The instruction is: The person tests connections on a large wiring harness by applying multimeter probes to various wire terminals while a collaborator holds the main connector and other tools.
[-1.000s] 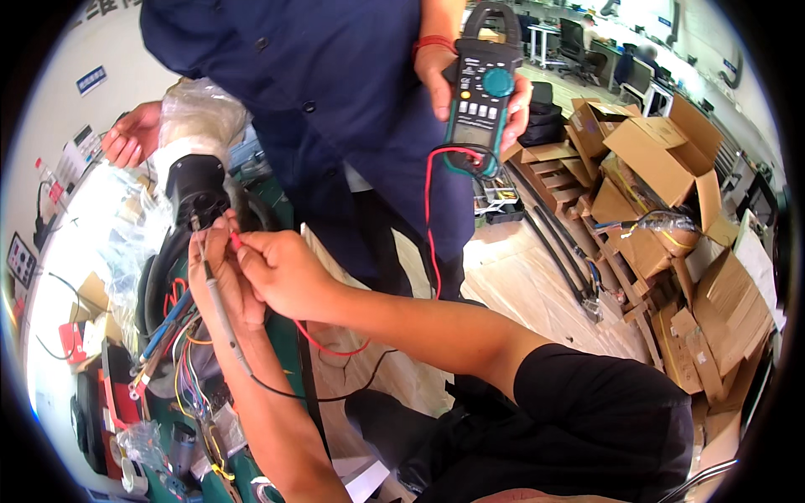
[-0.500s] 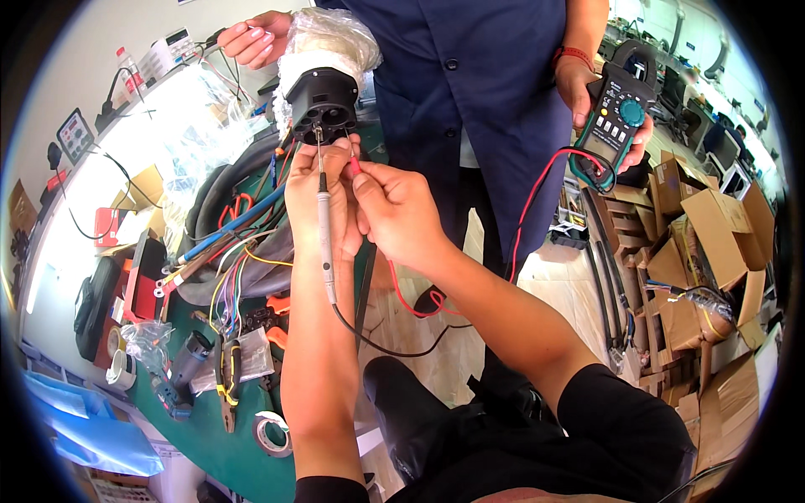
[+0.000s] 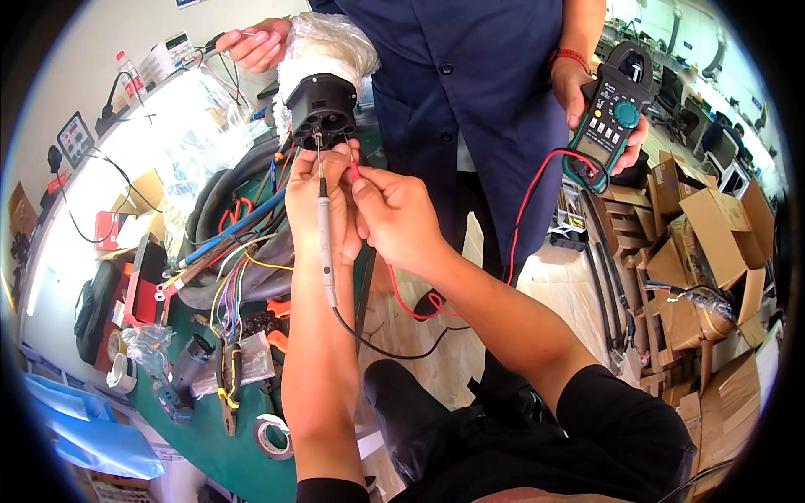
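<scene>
A person facing me supports a round black multi-hole connector (image 3: 320, 107), its back end wrapped in clear plastic (image 3: 329, 52). Close beneath it, the fingers of my left hand (image 3: 303, 197) are closed around the slim upper part of a grey test probe (image 3: 325, 239), whose body lies along my wrist. The metal tip of this probe reaches into one of the connector's holes. My right hand (image 3: 401, 216) pinches a red test probe (image 3: 355, 171), pointed up at the connector's right side; whether its tip makes contact is too small to tell. The person's other hand holds a clamp meter (image 3: 610, 119).
Red and black leads hang from the probes. To my left, a green table (image 3: 197, 444) bears pliers (image 3: 228, 381), a tape roll (image 3: 272, 436), a power tool (image 3: 186, 369), thick black cable (image 3: 205, 214) and loose coloured wires. Cardboard boxes (image 3: 721, 226) are piled at the right.
The connector has dropped very slightly towards my hands. The clamp meter has shifted a little to the left. My grip on both probes looks the same.
</scene>
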`<state>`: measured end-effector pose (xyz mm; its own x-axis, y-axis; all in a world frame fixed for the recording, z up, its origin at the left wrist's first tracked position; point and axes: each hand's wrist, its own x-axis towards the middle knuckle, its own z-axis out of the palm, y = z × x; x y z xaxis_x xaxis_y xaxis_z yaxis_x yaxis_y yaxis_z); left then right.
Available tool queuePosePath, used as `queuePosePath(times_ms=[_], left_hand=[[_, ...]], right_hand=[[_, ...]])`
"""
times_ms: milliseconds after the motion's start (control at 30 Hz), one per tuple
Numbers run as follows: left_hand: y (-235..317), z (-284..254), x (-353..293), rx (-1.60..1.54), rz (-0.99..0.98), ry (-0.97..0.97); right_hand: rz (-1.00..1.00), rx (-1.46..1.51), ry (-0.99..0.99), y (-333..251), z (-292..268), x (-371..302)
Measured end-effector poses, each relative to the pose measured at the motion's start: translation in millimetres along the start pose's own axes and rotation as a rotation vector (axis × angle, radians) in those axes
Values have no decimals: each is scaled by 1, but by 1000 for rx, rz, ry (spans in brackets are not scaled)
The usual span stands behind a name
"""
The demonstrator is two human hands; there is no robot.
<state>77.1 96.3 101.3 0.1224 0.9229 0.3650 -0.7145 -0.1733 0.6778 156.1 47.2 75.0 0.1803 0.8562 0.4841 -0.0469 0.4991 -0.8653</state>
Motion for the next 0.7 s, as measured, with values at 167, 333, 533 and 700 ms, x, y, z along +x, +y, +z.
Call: queuePosePath(times_ms=[167, 333, 533, 700], left_hand=[[0, 1, -1, 7, -1, 24], [0, 1, -1, 16, -2, 8], [0, 2, -1, 26, 3, 15], [0, 3, -2, 23, 10, 24]], right_hand=[[12, 45, -4, -2, 1, -1], [-4, 50, -4, -1, 1, -1], [-8, 14, 0, -1, 0, -1], [-15, 3, 2, 0, 0, -1]])
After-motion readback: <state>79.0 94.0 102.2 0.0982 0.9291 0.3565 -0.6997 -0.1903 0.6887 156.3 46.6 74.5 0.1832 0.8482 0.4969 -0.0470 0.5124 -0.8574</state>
